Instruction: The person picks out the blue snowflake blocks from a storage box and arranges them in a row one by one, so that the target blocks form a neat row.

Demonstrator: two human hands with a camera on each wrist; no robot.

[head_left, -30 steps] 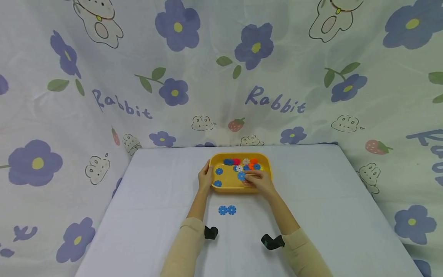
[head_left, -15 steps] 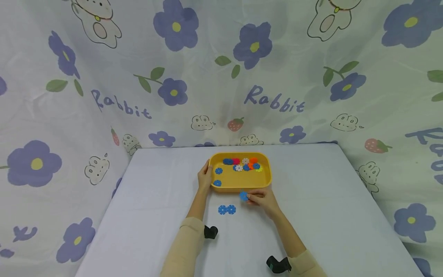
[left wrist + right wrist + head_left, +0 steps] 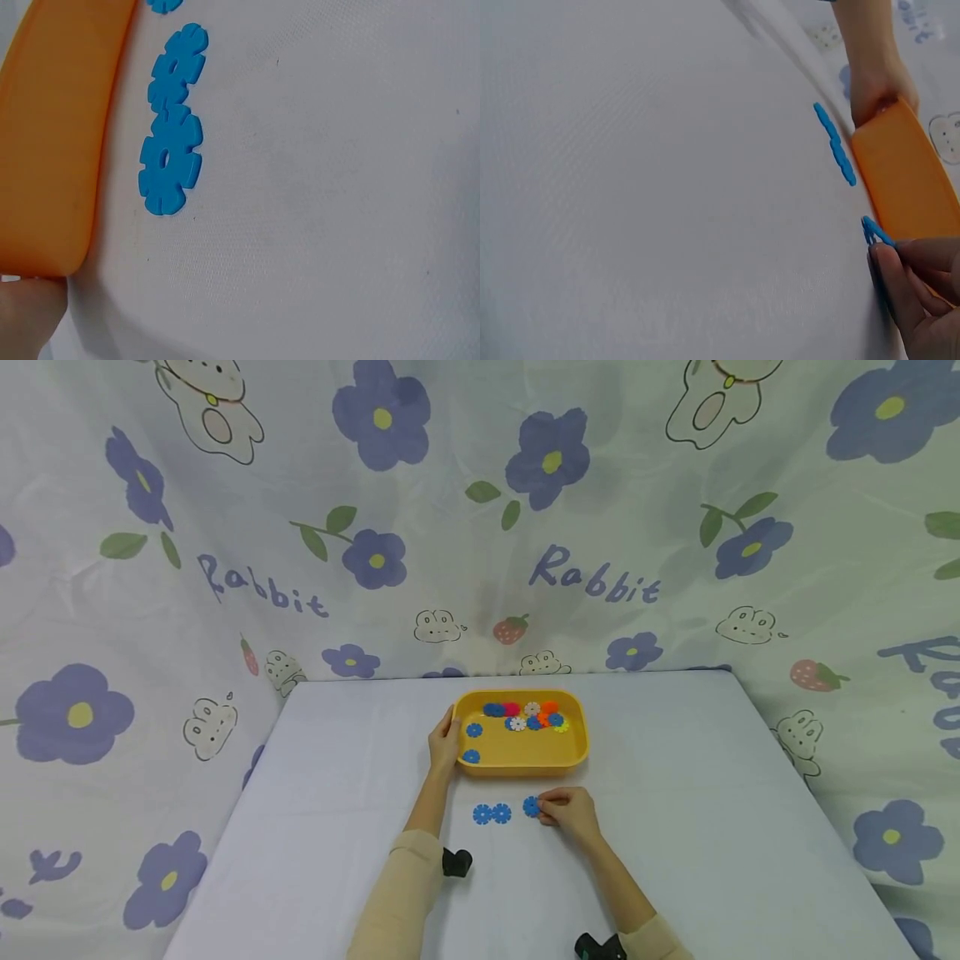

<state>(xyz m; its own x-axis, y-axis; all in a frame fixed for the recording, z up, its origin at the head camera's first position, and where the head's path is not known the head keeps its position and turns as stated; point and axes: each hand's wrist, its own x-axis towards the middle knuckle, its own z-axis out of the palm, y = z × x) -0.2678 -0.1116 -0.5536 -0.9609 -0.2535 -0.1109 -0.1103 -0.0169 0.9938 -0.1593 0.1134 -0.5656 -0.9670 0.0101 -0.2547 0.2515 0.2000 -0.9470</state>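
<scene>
At the left end of the yellow tray (image 3: 521, 771), my left hand (image 3: 443, 745) grips the side wall. My right hand (image 3: 572, 814) pinches a blue snowflake disc (image 3: 529, 807) between thumb and fingers, just in front of the tray. In the right wrist view this disc (image 3: 880, 233) is seen nearly edge-on, at the fingertips. To its left, two blue snowflake discs (image 3: 182, 146) lie flat on the white table, their notched edges meeting in a row. A gap separates the pinched disc from that pair.
Inside the tray, blue discs (image 3: 474, 730) lie at the left, while several blue, pink, white, orange and yellow ones cluster at the back right. A flower-printed cloth (image 3: 480, 527) hangs behind the table (image 3: 337, 827). Black wrist cameras (image 3: 457, 862) sit on both forearms.
My right hand has lifted a blue disc out of the tray and brought it toward me, over the front rim, down to the table beside the pair. The left hand stays at the tray.
</scene>
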